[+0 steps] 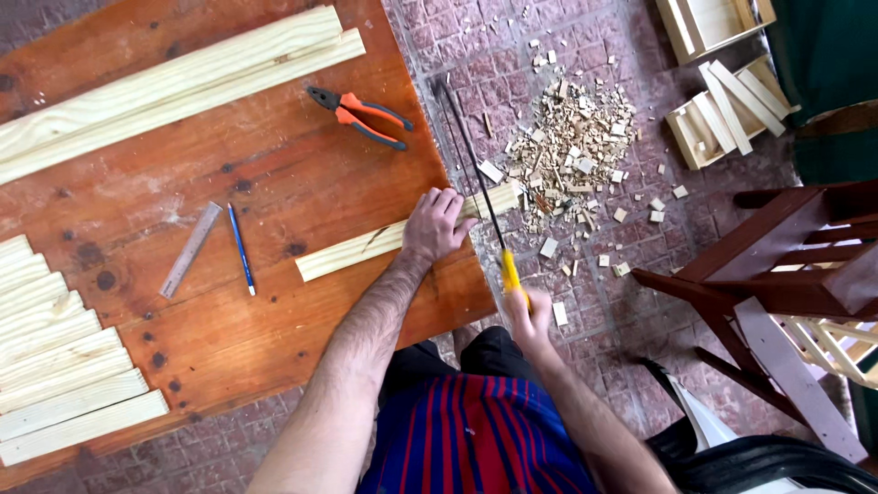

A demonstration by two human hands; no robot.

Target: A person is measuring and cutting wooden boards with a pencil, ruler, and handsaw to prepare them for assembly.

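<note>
My left hand (436,224) presses down on a pale wooden strip (357,252) that lies across the brown tabletop (274,165) and sticks out past its right edge. My right hand (530,316) grips the yellow handle of a hacksaw (476,174). The saw's blade crosses the strip's overhanging end, right beside my left fingers.
Orange-handled pliers (364,114), a blue pencil (241,249) and a steel ruler (190,250) lie on the table. Long wood strips (174,87) rest at the top left, several cut slats (64,366) at the left. Offcuts (572,146) litter the brick floor; wooden crates (722,110) and a dark chair (786,274) stand right.
</note>
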